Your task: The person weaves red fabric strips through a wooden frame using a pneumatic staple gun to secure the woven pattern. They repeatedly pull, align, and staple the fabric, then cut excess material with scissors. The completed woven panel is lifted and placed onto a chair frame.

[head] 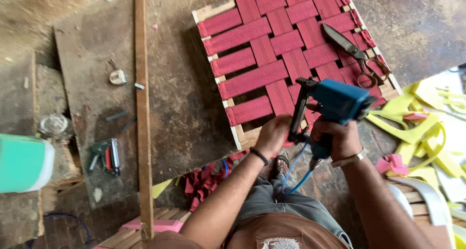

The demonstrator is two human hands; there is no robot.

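A wooden frame (241,139) woven with red webbing straps (272,40) lies on a worn workbench. My right hand (340,137) grips the handle of a blue pneumatic staple gun (335,103) held above the frame's near edge. A blue air hose (296,174) hangs from its base. My left hand (273,135) is closed on the gun's black magazine at the left. Large scissors (352,52) rest on the webbing at the frame's right side.
A long wooden strip (141,108) runs down the bench at left. A manual stapler (107,157) and a green container (24,162) sit far left. Red webbing scraps (204,181) lie below the bench, yellow foam offcuts (427,123) at right.
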